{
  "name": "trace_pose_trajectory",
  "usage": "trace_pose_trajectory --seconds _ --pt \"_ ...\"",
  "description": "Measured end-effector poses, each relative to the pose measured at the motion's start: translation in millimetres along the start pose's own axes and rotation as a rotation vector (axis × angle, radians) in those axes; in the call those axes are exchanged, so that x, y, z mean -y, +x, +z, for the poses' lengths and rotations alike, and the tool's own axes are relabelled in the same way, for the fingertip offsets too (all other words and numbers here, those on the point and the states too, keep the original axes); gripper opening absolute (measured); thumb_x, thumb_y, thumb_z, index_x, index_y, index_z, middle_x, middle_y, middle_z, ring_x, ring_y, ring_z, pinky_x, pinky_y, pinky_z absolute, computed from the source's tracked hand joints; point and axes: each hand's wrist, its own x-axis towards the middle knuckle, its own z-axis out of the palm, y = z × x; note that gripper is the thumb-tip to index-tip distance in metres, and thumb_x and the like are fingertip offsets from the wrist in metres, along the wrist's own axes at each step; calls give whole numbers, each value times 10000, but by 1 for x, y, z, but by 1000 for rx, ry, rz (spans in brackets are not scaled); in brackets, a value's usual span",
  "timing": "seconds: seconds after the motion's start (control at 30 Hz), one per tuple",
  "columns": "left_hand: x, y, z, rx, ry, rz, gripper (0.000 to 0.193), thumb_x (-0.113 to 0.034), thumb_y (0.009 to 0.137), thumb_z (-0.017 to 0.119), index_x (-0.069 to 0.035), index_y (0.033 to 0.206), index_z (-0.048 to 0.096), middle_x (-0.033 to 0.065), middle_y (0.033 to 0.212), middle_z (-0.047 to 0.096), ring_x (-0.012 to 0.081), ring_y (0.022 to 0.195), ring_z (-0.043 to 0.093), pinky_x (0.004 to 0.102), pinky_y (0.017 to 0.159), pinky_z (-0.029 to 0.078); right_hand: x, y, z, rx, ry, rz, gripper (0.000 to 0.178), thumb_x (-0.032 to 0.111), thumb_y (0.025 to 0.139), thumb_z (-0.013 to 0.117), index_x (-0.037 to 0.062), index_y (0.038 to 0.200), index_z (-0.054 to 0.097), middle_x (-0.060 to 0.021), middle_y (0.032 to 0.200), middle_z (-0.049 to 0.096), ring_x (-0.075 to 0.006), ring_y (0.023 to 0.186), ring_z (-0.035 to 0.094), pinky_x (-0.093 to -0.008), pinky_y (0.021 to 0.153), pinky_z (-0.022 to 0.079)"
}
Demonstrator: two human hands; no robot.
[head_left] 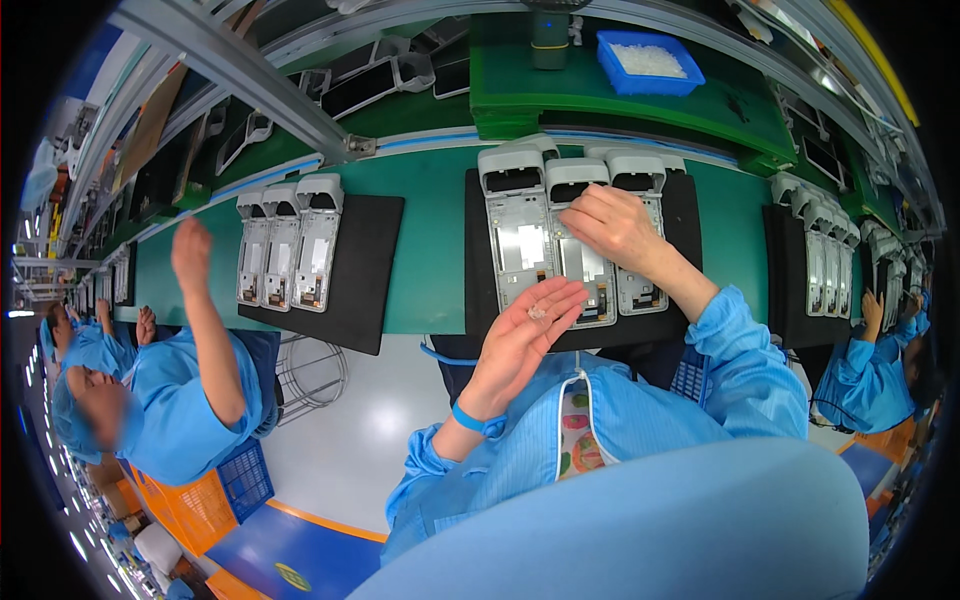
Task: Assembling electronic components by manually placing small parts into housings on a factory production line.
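Observation:
My left hand (520,335) is palm up, its fingers stretched out, just before the near ends of the grey device housings. A few small clear pieces (537,313) lie on its palm. My right hand (622,228) reaches over the middle housing (590,268) with fingertips pinched together near its upper part; whatever is between them is too small or hidden to make out. To the left lies another housing (521,250), and to the right a third one (641,285), partly covered by my right hand and wrist. All rest on a black mat (683,215).
A blue tray (650,63) of small clear pieces stands on a raised green shelf (540,98). More housings (280,245) lie on a mat at left, beside a co-worker (190,400) with a raised arm. Other housings (828,255) lie at right. Metal rails (250,70) cross above.

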Motion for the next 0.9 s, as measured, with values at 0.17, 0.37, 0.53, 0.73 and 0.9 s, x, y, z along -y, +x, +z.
trace_pose_trajectory --seconds 0.17,0.37,0.53,0.73,0.9 --pt "-6 -1 -1 16 -3 10 430 -41 1031 424 83 1437 357 262 1467 434 344 1398 425 408 1190 350 1 2 1 21 -62 -48 254 41 650 779 32 881 673 -46 825 619 -197 732 610 -310 581 522" --pt "-9 3 -3 49 -3 -16 423 -71 1044 422 90 1431 361 265 1461 439 345 1392 434 412 1189 354 2 5 -2 64 -114 -84 233 63 675 702 12 900 671 -50 831 618 -190 732 614 -293 562 523" --pt "-14 6 -6 64 -53 -9 450 -73 1033 416 107 1440 348 277 1488 408 357 1407 410 429 1199 334 1 11 -8 199 -125 -146 276 77 667 671 -1 932 671 -62 831 581 -204 782 590 -314 622 517" --pt "-20 9 -7 123 -256 39 548 -204 1042 292 119 1485 280 283 1534 344 373 1451 330 447 1222 264 7 14 -16 267 -34 -47 309 78 679 657 -20 971 680 -73 835 579 -236 798 570 -339 714 489" --pt "-23 9 -9 139 -402 44 611 -320 1068 274 118 1494 265 282 1567 280 373 1472 283 455 1229 238 28 23 -28 257 -59 30 256 34 715 695 -6 968 688 -81 890 628 -252 830 595 -349 718 487"
